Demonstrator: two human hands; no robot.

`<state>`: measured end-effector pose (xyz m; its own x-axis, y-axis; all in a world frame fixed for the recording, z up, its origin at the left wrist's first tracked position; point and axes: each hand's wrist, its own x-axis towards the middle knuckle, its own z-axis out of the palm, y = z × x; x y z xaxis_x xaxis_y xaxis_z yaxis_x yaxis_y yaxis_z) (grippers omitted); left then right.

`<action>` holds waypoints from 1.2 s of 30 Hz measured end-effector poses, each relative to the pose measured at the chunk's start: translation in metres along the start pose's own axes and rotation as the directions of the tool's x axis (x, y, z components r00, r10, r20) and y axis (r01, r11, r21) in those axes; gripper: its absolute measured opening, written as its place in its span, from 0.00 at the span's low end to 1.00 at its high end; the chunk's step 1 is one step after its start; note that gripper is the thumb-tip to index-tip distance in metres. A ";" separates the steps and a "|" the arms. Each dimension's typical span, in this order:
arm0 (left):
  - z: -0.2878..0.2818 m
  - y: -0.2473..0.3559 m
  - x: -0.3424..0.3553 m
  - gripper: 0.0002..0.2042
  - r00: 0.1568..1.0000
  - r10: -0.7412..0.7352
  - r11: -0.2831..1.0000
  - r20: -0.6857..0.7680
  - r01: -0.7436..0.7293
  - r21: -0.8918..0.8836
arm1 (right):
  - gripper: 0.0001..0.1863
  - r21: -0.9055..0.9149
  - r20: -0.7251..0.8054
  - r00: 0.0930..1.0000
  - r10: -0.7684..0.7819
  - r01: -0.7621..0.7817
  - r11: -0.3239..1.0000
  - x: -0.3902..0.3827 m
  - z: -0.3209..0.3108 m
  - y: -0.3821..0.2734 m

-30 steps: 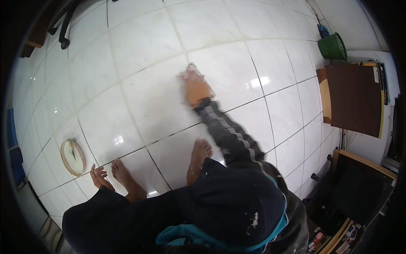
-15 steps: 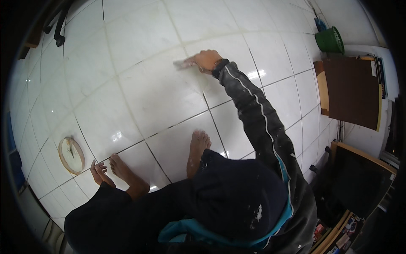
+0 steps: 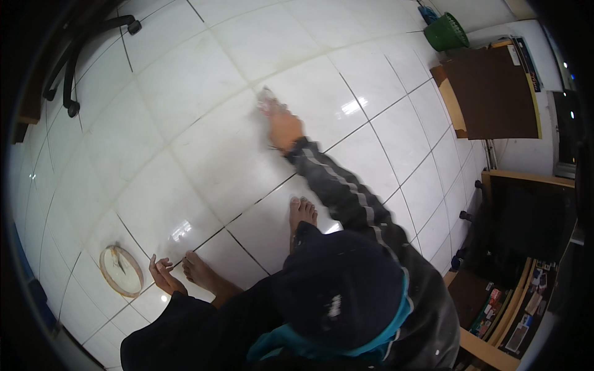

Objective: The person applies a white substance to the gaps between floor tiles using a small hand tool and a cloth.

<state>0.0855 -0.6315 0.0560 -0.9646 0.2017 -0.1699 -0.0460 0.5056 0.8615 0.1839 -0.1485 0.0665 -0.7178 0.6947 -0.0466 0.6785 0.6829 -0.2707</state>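
My right hand [image 3: 286, 131] is closed around a small flat tool [image 3: 266, 99], like a scraper with a pale blade, blurred by motion. It works low over the white tiled floor [image 3: 204, 117], close to a crossing of pale joint lines. Beside my left foot [image 3: 203, 272] is my left hand [image 3: 166, 277], its fingers apart and nothing in them. Just left of that hand lies a round, shallow tub-like thing [image 3: 121, 272] with a tan rim, whitish inside with a dark streak. My right foot [image 3: 302, 213] stands between my arms.
A wheeled chair base [image 3: 74, 68] stands at the far left. Along the right are a green bucket [image 3: 447, 32], a brown board [image 3: 495, 93] and a dark cabinet [image 3: 526, 216] with a wooden edge. Some floor joints are dark, others pale.
My right hand has drawn nearer to me, and its tool has swung from pointing left to pointing away. The view has turned somewhat. My left hand stays beside my left foot.
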 end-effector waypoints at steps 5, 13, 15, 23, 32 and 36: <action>-0.008 -0.006 0.003 0.22 1.000 -0.008 1.000 -0.023 0.008 0.011 | 0.26 -0.412 -0.189 0.981 -0.038 -0.045 0.910 -0.019 0.103 -0.048; -0.019 -0.022 -0.001 0.21 0.998 -0.020 1.000 -0.065 0.018 -0.025 | 0.23 -0.030 0.288 0.916 -0.279 0.300 0.954 0.048 -0.028 -0.010; -0.007 -0.007 0.005 0.21 1.000 -0.003 1.000 0.026 0.004 -0.023 | 0.25 -0.055 0.348 0.890 -0.294 0.332 0.942 0.091 -0.025 0.027; -0.010 -0.010 -0.012 0.22 0.991 -0.112 0.994 -0.073 0.111 -0.016 | 0.20 0.021 0.610 0.661 -0.437 0.538 0.843 -0.015 -0.066 0.049; -0.008 -0.009 -0.007 0.21 0.998 -0.017 1.000 -0.056 0.017 -0.004 | 0.27 0.311 0.483 0.808 -0.338 0.202 0.929 -0.057 -0.067 0.099; -0.011 -0.005 -0.006 0.19 0.996 -0.013 1.000 -0.093 0.011 -0.030 | 0.30 0.382 0.341 0.841 -0.421 0.285 0.879 0.007 -0.062 -0.012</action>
<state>0.0882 -0.6445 0.0582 -0.9839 0.1157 -0.1361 -0.0640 0.4827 0.8735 0.1804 -0.1372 0.1291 -0.9423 0.2197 -0.2527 0.3319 0.7124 -0.6183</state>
